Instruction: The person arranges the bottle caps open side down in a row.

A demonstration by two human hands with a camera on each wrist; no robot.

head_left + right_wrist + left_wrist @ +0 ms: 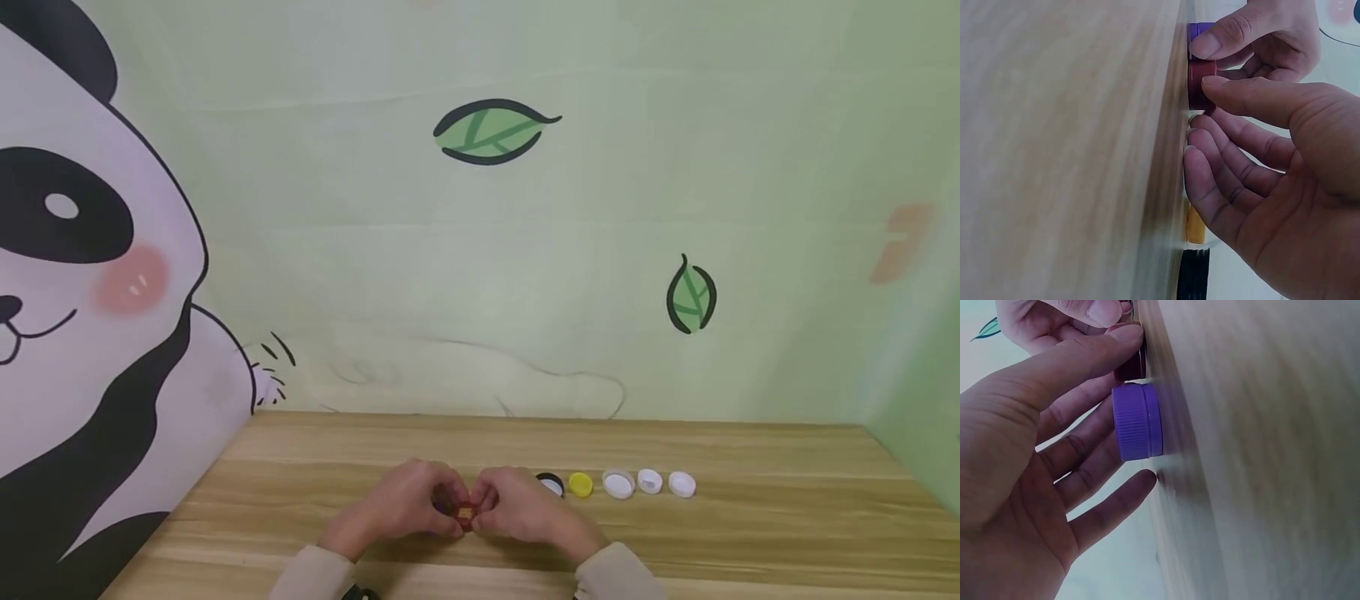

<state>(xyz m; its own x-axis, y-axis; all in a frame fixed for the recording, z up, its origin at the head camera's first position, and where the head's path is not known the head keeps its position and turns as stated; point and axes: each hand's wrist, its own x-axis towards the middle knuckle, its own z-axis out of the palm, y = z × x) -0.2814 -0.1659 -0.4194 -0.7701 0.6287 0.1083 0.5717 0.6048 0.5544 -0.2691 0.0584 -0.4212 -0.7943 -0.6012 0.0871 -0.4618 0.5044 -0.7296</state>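
Observation:
Both hands meet over a dark red bottle cap (pixel 465 514) that sits on the wooden table, a gold mark showing on its top. From one side my left hand (pixel 408 502) holds it between thumb and fingers. My right hand (pixel 528 507) pinches its other side with thumb and index finger, the remaining fingers bent loosely beside the table. In the left wrist view a ridged purple bottle cap (pixel 1137 422) stands right beside the red one, in front of the left hand's spread fingers. The left palm partly hides it in the head view.
Right of my hands runs a row of caps: a black-rimmed cap (pixel 551 484), a yellow cap (pixel 581 484), a clear-rimmed white cap (pixel 618 483) and two white caps (pixel 682 484). An orange cap (pixel 1195 225) shows below the right fingers. A printed cloth wall (pixel 480 275) closes the table's back.

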